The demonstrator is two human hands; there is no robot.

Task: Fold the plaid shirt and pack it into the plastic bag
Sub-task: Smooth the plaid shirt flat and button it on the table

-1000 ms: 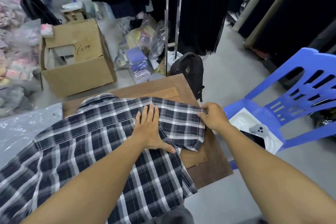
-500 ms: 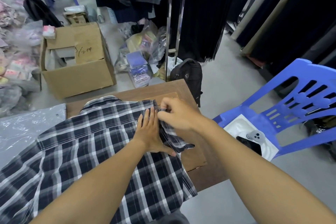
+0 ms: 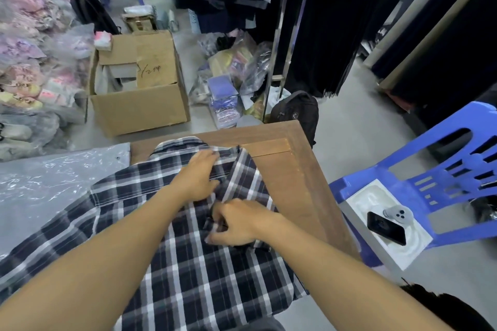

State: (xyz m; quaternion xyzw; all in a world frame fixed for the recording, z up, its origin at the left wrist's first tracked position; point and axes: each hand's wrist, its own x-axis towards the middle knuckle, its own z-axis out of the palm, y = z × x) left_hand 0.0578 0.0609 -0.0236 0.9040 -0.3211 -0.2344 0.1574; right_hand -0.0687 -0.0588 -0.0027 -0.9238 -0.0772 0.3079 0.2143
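Note:
A dark blue and white plaid shirt (image 3: 188,271) lies spread back-up on a brown wooden table (image 3: 295,177), collar at the far edge. Its right sleeve is folded inward over the back. My left hand (image 3: 200,177) presses flat on the shirt near the shoulder, fingers apart. Nearer to me, my right hand (image 3: 236,222) pinches the folded sleeve's cloth against the shirt. A clear plastic bag (image 3: 53,183) lies flat on the table's left part, partly under the shirt's left sleeve.
A blue plastic chair (image 3: 430,188) stands right of the table, holding a white tray (image 3: 387,226) with a black phone (image 3: 386,227) and a small grey device. On the floor beyond are a cardboard box (image 3: 139,94), a black backpack (image 3: 294,113), bagged clothes and a metal rack.
My right hand carried the right sleeve from the table's right side inward over the shirt's back, then down toward me. My left hand stayed pressed on the shirt.

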